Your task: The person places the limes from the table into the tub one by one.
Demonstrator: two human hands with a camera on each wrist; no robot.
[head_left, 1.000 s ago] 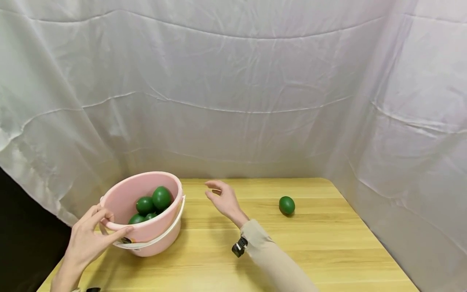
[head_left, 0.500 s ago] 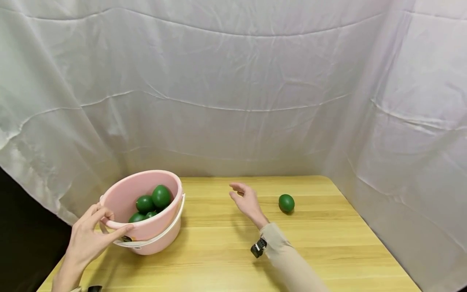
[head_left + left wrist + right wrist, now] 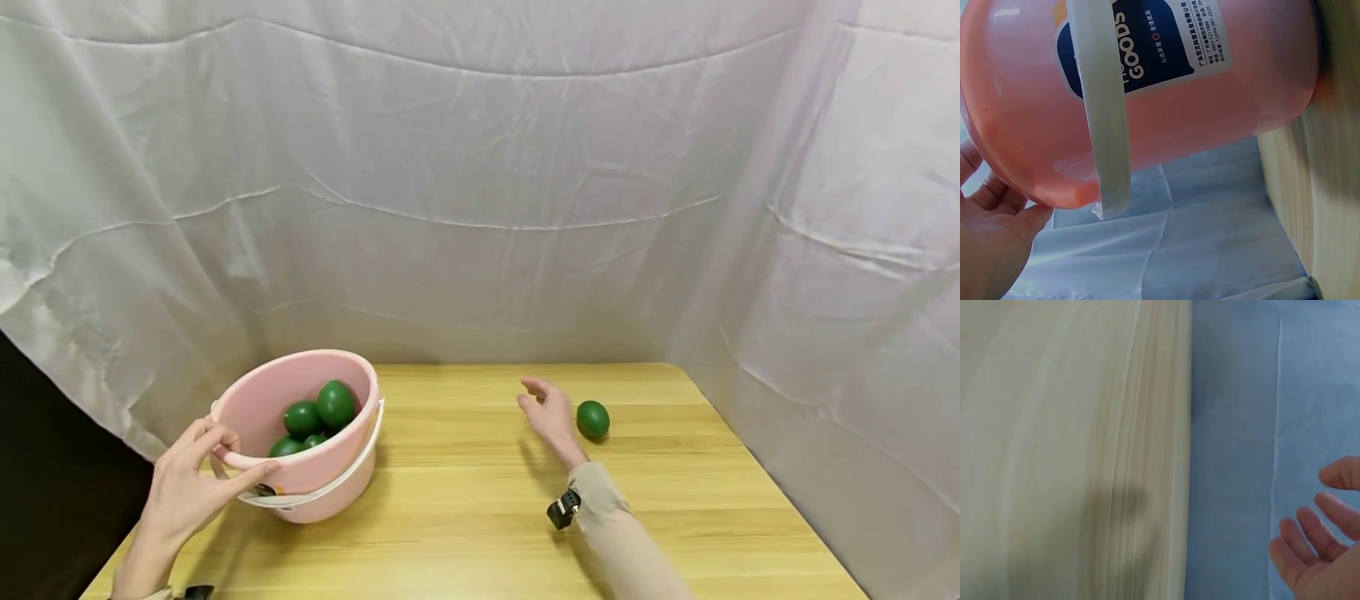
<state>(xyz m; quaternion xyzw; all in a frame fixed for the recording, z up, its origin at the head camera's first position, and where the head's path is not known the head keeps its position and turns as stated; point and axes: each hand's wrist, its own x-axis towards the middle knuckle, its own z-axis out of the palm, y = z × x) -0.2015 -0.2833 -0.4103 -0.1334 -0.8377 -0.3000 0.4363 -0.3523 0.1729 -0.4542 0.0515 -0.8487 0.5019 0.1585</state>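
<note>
A pink bucket (image 3: 322,471) stands at the table's left, its mouth leaning toward me. My left hand (image 3: 183,483) pinches its near-left rim, thumb outside and fingers over the edge; the left wrist view shows this hand (image 3: 997,237) at the rim too. Inside lie several smooth green oval fruits (image 3: 335,404), partly hidden by the front wall. Another green oval fruit (image 3: 593,419) rests alone on the table at right. Just left of it, my right hand (image 3: 551,417) hovers with loosely bent fingers and nothing held. In the right wrist view, those fingers (image 3: 1316,531) are spread.
The bucket's white handle (image 3: 1107,119) hangs across its side, over a dark printed label (image 3: 1147,50). A light wooden table (image 3: 465,517) carries everything. Pale grey curtains (image 3: 487,292) enclose the back and sides.
My right hand has travelled right, from beside the bucket to close by the lone green fruit. The left hand keeps its hold on the rim, and the bucket stays put.
</note>
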